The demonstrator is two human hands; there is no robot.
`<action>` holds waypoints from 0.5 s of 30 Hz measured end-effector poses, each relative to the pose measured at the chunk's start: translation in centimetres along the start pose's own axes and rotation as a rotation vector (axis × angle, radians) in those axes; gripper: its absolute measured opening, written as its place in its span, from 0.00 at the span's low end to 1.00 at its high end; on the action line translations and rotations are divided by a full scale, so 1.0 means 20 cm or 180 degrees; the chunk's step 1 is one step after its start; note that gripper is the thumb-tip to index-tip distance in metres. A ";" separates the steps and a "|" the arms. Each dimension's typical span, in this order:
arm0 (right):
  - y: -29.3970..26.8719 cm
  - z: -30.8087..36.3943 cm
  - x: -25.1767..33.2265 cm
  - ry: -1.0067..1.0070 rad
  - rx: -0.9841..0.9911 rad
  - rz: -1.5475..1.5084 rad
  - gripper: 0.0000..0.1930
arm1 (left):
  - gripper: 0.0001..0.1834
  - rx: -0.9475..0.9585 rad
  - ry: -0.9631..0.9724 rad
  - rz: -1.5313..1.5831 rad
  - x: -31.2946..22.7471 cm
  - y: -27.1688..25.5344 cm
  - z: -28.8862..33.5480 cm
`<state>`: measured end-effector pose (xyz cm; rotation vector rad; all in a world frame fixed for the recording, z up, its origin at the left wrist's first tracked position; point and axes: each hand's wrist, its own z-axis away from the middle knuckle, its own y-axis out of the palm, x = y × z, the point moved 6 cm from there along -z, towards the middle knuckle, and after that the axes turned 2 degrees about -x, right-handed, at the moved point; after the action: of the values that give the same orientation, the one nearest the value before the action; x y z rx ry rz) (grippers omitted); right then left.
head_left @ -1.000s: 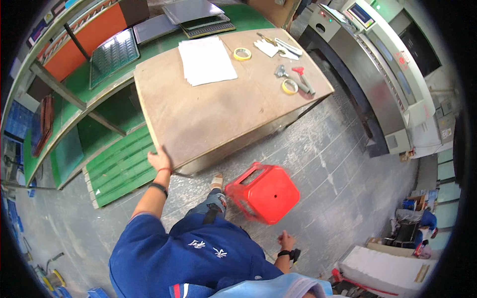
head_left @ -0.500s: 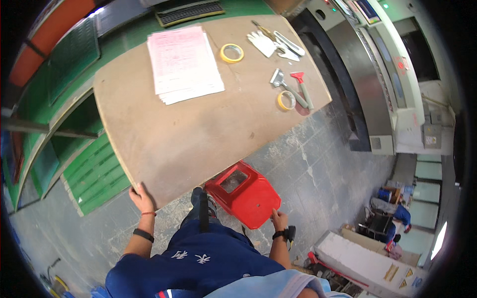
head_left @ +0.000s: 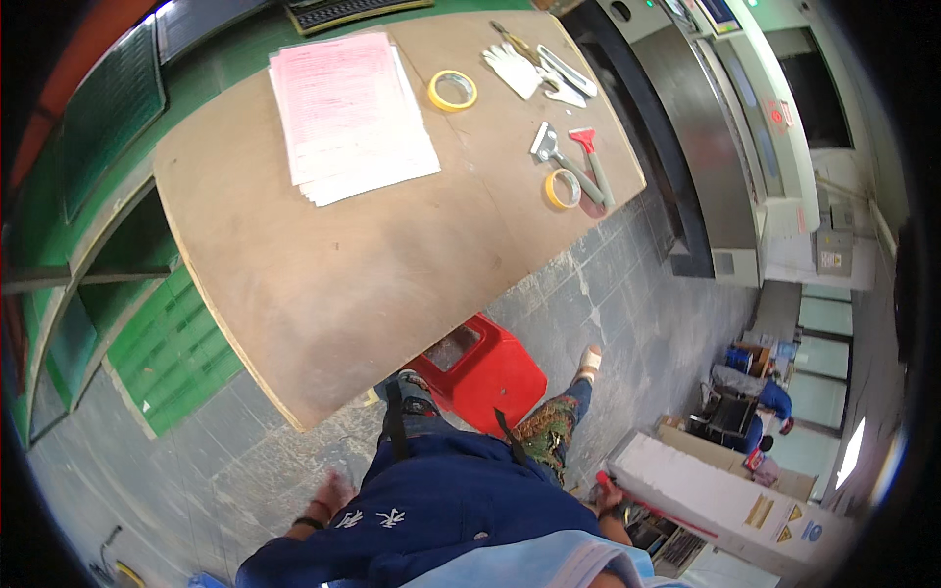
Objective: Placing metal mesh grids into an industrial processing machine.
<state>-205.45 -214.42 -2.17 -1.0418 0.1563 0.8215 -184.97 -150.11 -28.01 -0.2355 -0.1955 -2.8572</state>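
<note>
My left hand [head_left: 338, 492] hangs beside my left hip, below the near corner of the brown tabletop [head_left: 343, 279] and apart from it. Motion smears its fingers. My right hand [head_left: 609, 493] is low by my right hip, partly hidden by my clothing and close to the end of a long white box; its finger state is unclear. A red plastic stool [head_left: 502, 377] with an opening in its side stands between my legs, partly under the table edge. Neither hand touches the stool or the table.
The tabletop carries pink and white papers [head_left: 338, 108], a yellow tape roll [head_left: 452, 90], a smaller roll [head_left: 563, 189], white gloves [head_left: 512, 72] and two scrapers [head_left: 593, 162]. A large machine [head_left: 706, 127] stands right. The long white box [head_left: 725, 500] lies lower right.
My left hand has left the table corner and dropped back to my side. My right hand has let go of the red stool. My right leg now shows, stretched past the stool's right side.
</note>
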 end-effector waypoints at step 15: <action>-0.46 -1.54 0.13 -0.0635 -0.0087 0.0676 0.22 | 0.36 -0.1328 0.0562 0.0391 1.07 0.53 -0.06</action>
<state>-189.68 -240.35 -13.11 -0.9729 0.0870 1.1175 -202.68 -165.83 -24.12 -0.0694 0.4375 -2.7460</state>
